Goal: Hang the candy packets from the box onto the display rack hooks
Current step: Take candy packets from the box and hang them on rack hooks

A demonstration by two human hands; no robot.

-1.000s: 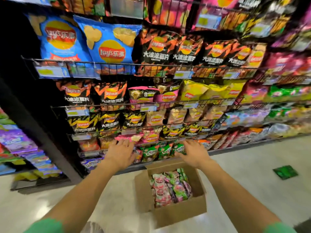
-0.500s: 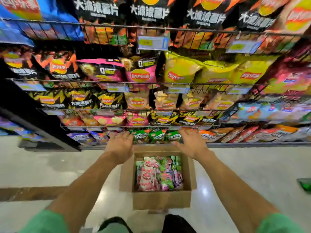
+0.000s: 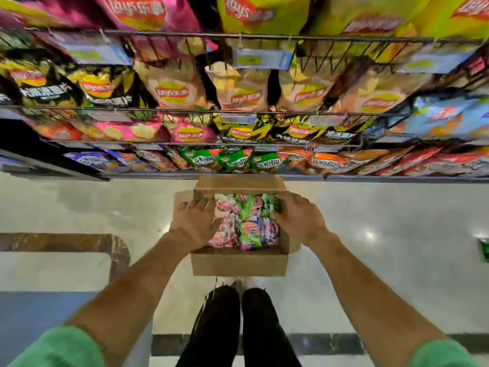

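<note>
The display rack (image 3: pixel 238 109) filled the top of the view, its wire shelves crowded with chip bags; the lowest row, just above the floor (image 3: pixel 383 221), carried small green and orange packets, and no hooks could be made out there. On the floor, just in front of the rack's bottom edge, stood the open cardboard box (image 3: pixel 239 264), probably set there so the stock sat within easy reach of the low rows. Inside it lay the candy packets (image 3: pixel 247 221), pink, green and purple, heaped loosely from wall to wall.

Both arms stretched forward and down toward the box. The left hand (image 3: pixel 194 223) lay palm down over the box's left edge, fingers straight and spread, touching the flap and the nearest pink packets. The right hand (image 3: pixel 299 217) covered the right edge, its fingers bent down among the packets; whether they actually pinched one could not be told. No packet looked lifted out, so picking up had seemingly only begun.
</note>
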